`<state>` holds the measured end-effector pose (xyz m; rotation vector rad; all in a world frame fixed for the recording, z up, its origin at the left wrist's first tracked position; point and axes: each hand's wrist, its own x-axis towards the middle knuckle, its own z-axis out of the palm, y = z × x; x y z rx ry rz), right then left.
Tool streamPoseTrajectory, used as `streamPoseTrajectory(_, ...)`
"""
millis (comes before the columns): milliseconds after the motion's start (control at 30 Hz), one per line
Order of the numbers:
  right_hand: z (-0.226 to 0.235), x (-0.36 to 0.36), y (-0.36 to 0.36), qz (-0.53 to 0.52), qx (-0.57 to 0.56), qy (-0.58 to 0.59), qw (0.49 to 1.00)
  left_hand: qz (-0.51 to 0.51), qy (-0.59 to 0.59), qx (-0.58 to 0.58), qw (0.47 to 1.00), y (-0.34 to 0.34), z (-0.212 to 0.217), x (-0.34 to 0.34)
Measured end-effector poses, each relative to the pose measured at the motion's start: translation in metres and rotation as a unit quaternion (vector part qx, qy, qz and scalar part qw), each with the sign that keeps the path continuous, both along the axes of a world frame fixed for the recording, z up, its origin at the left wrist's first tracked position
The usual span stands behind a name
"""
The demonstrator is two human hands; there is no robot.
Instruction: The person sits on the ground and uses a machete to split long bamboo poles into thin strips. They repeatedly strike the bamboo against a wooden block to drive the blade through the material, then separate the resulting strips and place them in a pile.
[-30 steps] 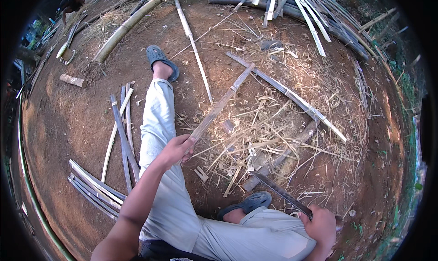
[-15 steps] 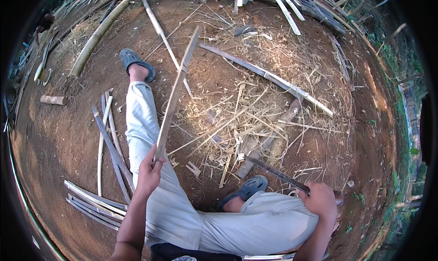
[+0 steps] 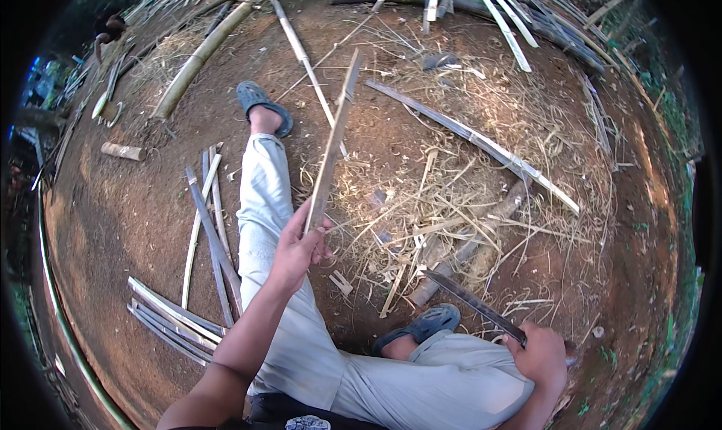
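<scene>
My left hand [image 3: 299, 246] is closed around the lower part of a long split bamboo slat [image 3: 335, 140], which points up and away from me, leaning slightly right. Gripped by its handle in my right hand [image 3: 543, 352] is a long dark-bladed knife [image 3: 472, 300]. Its blade points left and away, above the ground near my bent right leg. The knife and the slat are well apart. Part of the knife's handle is hidden by my fingers.
Bamboo shavings [image 3: 444, 212] cover the ground ahead, around a short log [image 3: 466, 249]. A split bamboo length [image 3: 481, 140] lies beyond. More slats [image 3: 207, 234] lie left of my outstretched leg. Bamboo poles [image 3: 218, 39] and piles lie far off; a person [image 3: 110, 30] is at the far left.
My left hand has moved forward and right, past my left shin's near part, still holding the slat. The knife stays in my right hand, nearly unmoved. The whole view has shifted a little.
</scene>
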<state>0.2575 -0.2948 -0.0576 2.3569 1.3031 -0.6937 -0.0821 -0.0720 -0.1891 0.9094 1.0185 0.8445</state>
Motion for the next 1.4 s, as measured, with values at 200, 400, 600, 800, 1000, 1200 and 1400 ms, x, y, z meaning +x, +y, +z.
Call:
streamPoseTrajectory(200,-0.007,0.010,-0.006,0.053,0.002,0.001,0.999,-0.049,0.072,-0.032,0.996,-0.023,-0.016,-0.008)
streamPoseTrajectory(400,0.011,-0.003,0.009,0.053,-0.052,0.017,0.997,-0.090,-0.001,-0.151,0.984,-0.058,-0.044,-0.006)
streamPoseTrajectory(600,0.013,-0.003,0.013,0.064,-0.048,0.008,0.997,-0.248,0.084,-0.279,0.924,-0.071,-0.095,-0.002)
streamPoseTrajectory(800,0.015,-0.007,0.006,0.049,-0.038,0.008,0.998,-0.218,0.053,-0.148,0.963,-0.070,-0.115,-0.006)
streamPoseTrajectory(1000,0.011,-0.007,0.003,0.054,-0.054,-0.014,0.997,-0.211,-0.007,-0.072,0.975,-0.064,-0.073,-0.014)
streamPoseTrajectory(1200,0.012,-0.009,0.004,0.052,-0.056,-0.015,0.997,-0.121,0.054,0.189,0.973,-0.037,-0.046,-0.004)
streamPoseTrajectory(1400,0.013,-0.009,0.003,0.051,-0.039,0.008,0.998,-0.031,-0.126,0.189,0.974,0.019,-0.009,0.007)
